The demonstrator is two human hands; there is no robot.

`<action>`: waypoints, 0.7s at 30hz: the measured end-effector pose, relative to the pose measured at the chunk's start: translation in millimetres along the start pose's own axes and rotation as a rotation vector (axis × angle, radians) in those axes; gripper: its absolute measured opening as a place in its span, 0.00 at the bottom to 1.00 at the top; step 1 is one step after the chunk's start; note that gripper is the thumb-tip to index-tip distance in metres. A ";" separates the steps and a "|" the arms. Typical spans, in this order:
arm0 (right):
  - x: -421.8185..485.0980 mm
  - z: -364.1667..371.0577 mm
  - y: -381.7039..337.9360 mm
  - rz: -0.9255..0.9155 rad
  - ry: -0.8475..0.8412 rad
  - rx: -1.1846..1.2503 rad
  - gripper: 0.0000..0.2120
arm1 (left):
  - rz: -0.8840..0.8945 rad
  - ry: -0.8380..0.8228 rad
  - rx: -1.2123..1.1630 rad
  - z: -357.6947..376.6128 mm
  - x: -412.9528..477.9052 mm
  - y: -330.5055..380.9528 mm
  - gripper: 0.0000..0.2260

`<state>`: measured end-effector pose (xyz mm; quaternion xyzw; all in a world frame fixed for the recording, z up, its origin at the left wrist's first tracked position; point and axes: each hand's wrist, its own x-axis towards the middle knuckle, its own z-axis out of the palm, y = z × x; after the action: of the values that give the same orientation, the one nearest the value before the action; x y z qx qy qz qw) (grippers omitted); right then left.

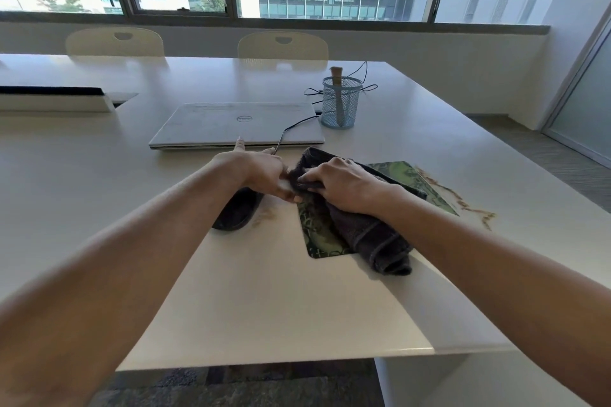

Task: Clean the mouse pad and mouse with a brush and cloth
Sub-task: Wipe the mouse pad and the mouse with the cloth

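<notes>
Honestly, the white mouse (285, 187) is being held in the curled fingers of the left hand (261, 172) at the left edge of the green mouse pad (317, 238). A soft, floppy dark cloth (370, 235) is being bunched against it by the gripping right hand (347, 187). It's likely being handled as light, hard and slick, so its sides are being favoured.

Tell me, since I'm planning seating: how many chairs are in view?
2. The left chair stands behind the far edge of the table; the right chair beside it, beyond the laptop. Others may be hidden.
</notes>
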<state>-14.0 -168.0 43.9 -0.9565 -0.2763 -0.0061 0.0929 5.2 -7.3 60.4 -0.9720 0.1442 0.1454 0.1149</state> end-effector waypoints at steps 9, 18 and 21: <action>-35.9 -27.6 42.8 0.168 -0.038 -0.025 0.19 | -0.030 -0.036 0.015 0.7 5.9 -1.4 0.39; -26.7 -1.4 -42.4 0.116 0.156 0.014 0.12 | 0.047 0.010 -0.057 -7.1 8.8 1.4 0.20; -36.4 1.5 -37.9 0.154 0.103 -0.041 0.15 | 0.027 0.006 -0.027 -6.7 11.2 -0.1 0.24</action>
<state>-65.0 -155.5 46.7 -0.9751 -0.1965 -0.0539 0.0878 17.2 -11.8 63.2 -0.9719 0.1559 0.1460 0.0993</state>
